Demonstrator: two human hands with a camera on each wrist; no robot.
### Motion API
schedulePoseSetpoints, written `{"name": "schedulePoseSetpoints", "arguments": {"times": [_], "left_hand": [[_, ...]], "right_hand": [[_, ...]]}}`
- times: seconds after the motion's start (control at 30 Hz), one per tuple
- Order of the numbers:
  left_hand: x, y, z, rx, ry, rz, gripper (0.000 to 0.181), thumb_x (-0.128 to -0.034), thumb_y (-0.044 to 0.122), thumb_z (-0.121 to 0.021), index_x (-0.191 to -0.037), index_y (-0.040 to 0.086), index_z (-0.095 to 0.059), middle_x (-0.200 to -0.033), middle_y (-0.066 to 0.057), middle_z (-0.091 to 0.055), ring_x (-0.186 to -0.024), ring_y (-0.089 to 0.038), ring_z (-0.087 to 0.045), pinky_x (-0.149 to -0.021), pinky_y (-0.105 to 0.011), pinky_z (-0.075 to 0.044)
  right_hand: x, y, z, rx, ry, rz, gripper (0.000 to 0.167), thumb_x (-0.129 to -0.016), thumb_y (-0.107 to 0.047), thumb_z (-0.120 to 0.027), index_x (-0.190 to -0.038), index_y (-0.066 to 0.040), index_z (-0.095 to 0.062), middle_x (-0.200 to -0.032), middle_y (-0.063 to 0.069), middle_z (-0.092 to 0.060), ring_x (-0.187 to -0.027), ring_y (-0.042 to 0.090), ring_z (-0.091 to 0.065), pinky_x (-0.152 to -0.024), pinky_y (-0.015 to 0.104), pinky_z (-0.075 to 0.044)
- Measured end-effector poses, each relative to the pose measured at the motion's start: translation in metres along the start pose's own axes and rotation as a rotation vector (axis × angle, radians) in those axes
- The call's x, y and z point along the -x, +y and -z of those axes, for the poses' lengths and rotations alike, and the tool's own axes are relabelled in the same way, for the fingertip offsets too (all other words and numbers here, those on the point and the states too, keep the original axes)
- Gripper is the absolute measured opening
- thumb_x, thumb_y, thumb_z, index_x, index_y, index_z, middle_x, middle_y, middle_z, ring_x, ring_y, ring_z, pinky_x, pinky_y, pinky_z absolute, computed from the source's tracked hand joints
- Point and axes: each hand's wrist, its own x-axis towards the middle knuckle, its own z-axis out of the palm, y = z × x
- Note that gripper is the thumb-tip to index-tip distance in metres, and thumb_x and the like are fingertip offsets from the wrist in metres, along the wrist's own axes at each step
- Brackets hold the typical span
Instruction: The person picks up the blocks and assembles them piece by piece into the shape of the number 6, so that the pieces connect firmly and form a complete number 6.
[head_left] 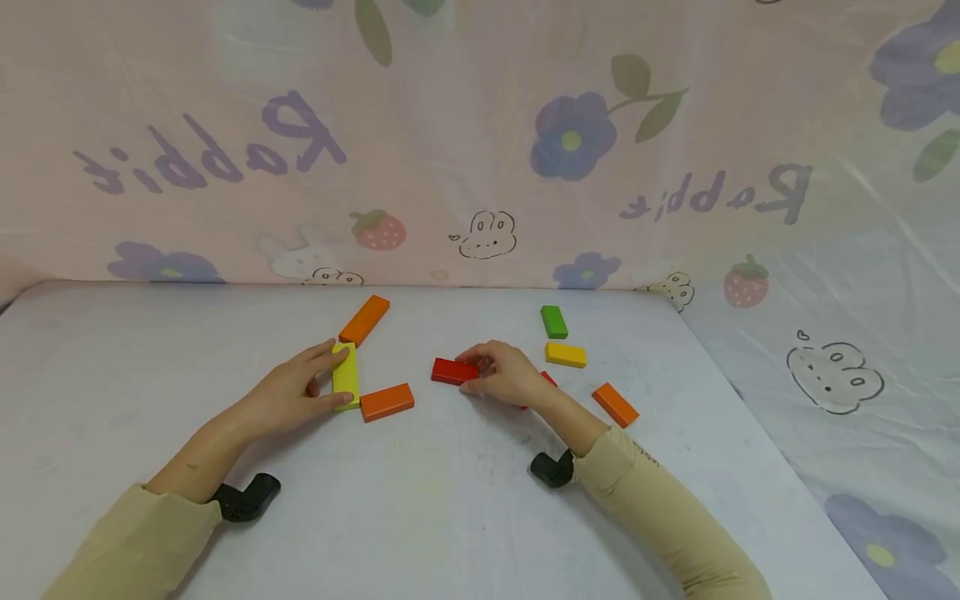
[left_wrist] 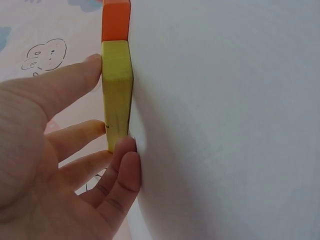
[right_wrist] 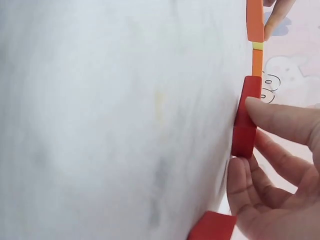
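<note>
My left hand (head_left: 288, 390) holds a lime-yellow block (head_left: 345, 377) between thumb and fingers, with the block lying flat on the table. One end of it meets an orange block (head_left: 365, 320) on the far side, and a second orange block (head_left: 387, 402) touches it near the thumb. To the right, my right hand (head_left: 510, 375) pinches a red block (head_left: 447, 372) between thumb and fingers. In the right wrist view the thumb presses the side of that red block (right_wrist: 245, 117). Another red block (right_wrist: 212, 227) lies close by, mostly hidden by the right wrist in the head view.
On the right side of the white table (head_left: 420, 500) lie a green block (head_left: 554, 322), a yellow block (head_left: 566, 355) and an orange block (head_left: 616, 406). A printed cloth (head_left: 450, 150) hangs along the back edge. Black devices (head_left: 251, 497) stick out at both wrists.
</note>
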Motion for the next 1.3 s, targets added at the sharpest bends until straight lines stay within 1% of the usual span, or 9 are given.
{"name": "schedulePoseSetpoints", "arguments": {"times": [0.17, 0.4, 0.7, 0.8, 0.97, 1.3], "left_hand": [[0.001, -0.001, -0.001, -0.001, -0.001, 0.002, 0.069, -0.0872, 0.032, -0.069, -0.140, -0.003, -0.044, -0.149, -0.030, -0.031, -0.071, -0.011, -0.045, -0.063, -0.025, -0.037], [0.002, -0.001, -0.002, 0.008, 0.001, 0.004, 0.069, -0.0869, 0.031, -0.070, -0.140, -0.004, -0.044, -0.149, -0.030, -0.031, -0.071, -0.012, -0.045, -0.061, -0.024, -0.037], [0.002, -0.001, -0.001, 0.013, 0.004, -0.007, 0.068, -0.0872, 0.031, -0.070, -0.140, -0.004, -0.044, -0.149, -0.030, -0.030, -0.070, -0.011, -0.045, -0.062, -0.024, -0.037], [0.001, -0.001, -0.001, 0.012, 0.004, -0.003, 0.068, -0.0873, 0.031, -0.069, -0.140, -0.004, -0.044, -0.149, -0.030, -0.030, -0.070, -0.011, -0.045, -0.062, -0.024, -0.037], [0.001, 0.000, -0.001, 0.009, 0.000, 0.008, 0.069, -0.0873, 0.031, -0.069, -0.141, -0.004, -0.043, -0.149, -0.030, -0.030, -0.071, -0.012, -0.045, -0.062, -0.024, -0.037], [-0.001, 0.002, 0.001, 0.002, -0.007, 0.011, 0.068, -0.0878, 0.030, -0.069, -0.141, -0.004, -0.042, -0.150, -0.029, -0.028, -0.070, -0.012, -0.044, -0.062, -0.025, -0.036]], "right_hand": [[0.002, -0.001, -0.003, -0.006, 0.016, -0.012, 0.035, -0.081, -0.013, -0.076, -0.115, -0.013, -0.068, -0.099, 0.003, -0.061, -0.090, 0.017, -0.054, -0.075, 0.024, -0.047], [0.010, -0.007, -0.008, -0.020, 0.000, -0.008, 0.034, -0.081, -0.013, -0.077, -0.113, -0.014, -0.069, -0.101, 0.003, -0.061, -0.090, 0.017, -0.055, -0.075, 0.023, -0.049], [0.016, -0.012, -0.011, -0.025, -0.027, 0.036, 0.035, -0.081, -0.014, -0.076, -0.115, -0.014, -0.067, -0.106, 0.003, -0.061, -0.093, 0.016, -0.056, -0.077, 0.022, -0.050], [0.017, -0.013, -0.011, -0.023, -0.035, 0.059, 0.035, -0.082, -0.014, -0.076, -0.115, -0.013, -0.067, -0.106, 0.003, -0.061, -0.093, 0.016, -0.056, -0.077, 0.021, -0.050], [0.018, -0.014, -0.012, -0.020, -0.052, 0.074, 0.035, -0.082, -0.013, -0.076, -0.116, -0.012, -0.067, -0.106, 0.003, -0.061, -0.094, 0.017, -0.056, -0.077, 0.021, -0.049], [0.018, -0.017, -0.016, -0.002, -0.056, 0.060, 0.034, -0.081, -0.014, -0.076, -0.114, -0.012, -0.068, -0.102, 0.002, -0.062, -0.090, 0.015, -0.055, -0.074, 0.020, -0.048]]}}
